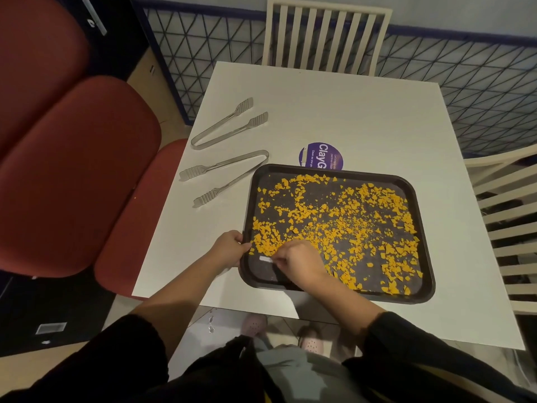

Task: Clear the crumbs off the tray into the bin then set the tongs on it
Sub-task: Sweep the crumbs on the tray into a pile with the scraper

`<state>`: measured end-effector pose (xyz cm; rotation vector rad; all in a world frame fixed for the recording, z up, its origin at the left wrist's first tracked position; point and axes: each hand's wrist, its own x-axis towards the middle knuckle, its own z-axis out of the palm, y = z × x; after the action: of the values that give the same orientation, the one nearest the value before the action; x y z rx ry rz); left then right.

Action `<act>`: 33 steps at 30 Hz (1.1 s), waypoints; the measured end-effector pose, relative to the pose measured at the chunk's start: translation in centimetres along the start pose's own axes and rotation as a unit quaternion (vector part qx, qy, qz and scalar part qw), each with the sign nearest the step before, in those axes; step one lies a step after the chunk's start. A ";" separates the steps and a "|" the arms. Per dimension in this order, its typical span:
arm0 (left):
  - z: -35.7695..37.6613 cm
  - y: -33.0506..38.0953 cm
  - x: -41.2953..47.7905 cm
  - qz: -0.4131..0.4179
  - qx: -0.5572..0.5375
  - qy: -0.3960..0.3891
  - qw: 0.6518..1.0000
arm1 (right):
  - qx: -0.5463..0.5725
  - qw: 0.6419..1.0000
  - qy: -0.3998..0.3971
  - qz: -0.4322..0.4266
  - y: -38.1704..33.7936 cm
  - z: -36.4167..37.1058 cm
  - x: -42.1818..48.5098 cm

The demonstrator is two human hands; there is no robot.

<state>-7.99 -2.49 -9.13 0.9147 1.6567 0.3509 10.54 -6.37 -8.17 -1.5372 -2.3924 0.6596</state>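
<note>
A dark rectangular tray (422, 228) lies on the white table (348, 117), covered with several orange crumbs (334, 216). My left hand (229, 247) grips the tray's left rim near its front corner. My right hand (299, 261) rests inside the tray at the front left, fingers curled among the crumbs, touching a small white strip (266, 259). Two pairs of metal tongs lie on the table left of the tray: the far tongs (229, 123) and the near tongs (223, 173). No bin is in view.
A round purple sticker (321, 155) sits on the table just behind the tray. Red padded seats (78, 158) stand to the left, white slatted chairs at the far side (325, 36) and to the right (508, 228). The tray's front edge lies close to the table's front edge.
</note>
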 end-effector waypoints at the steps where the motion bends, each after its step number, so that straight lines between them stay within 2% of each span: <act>1: 0.0 0.0 0.0 -0.001 -0.003 0.000 1.000 | 0.003 1.000 -0.002 0.012 0.4 -0.4 -0.2; 5: 0.0 0.1 0.0 -0.001 -0.005 -0.002 1.000 | 0.008 0.995 -0.100 -0.015 0.8 -1.0 -1.0; 7: 0.0 0.1 0.0 -0.002 -0.002 -0.002 1.000 | 0.013 0.993 -0.119 -0.015 0.4 -0.6 -1.2; 11: 0.0 0.2 -0.3 -0.003 -0.001 -0.001 1.000 | 0.015 0.999 -0.048 -0.010 0.4 -0.1 -1.0; 15: 0.0 0.3 -0.3 -0.006 0.000 -0.003 1.000 | -0.010 0.999 0.020 0.041 2.5 -1.1 -0.5; 18: -0.1 0.3 -0.3 -0.007 0.003 -0.009 1.000 | 0.007 0.999 0.005 0.036 2.8 -1.7 -1.2; 23: -0.1 0.2 -0.3 -0.007 0.012 -0.008 1.000 | 0.027 0.996 -0.085 -0.016 1.1 -0.3 -2.5; 28: 0.0 0.1 -0.3 -0.007 0.014 0.001 1.000 | -0.003 1.000 -0.020 -0.010 1.3 0.0 -0.7; 33: 0.0 0.3 -0.2 -0.006 0.015 -0.005 1.000 | -0.037 0.997 0.036 0.060 2.9 -0.8 1.7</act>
<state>-7.87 -2.47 -8.82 0.9282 1.6624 0.3138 12.45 -3.59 -8.90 -1.7148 -2.3107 0.5352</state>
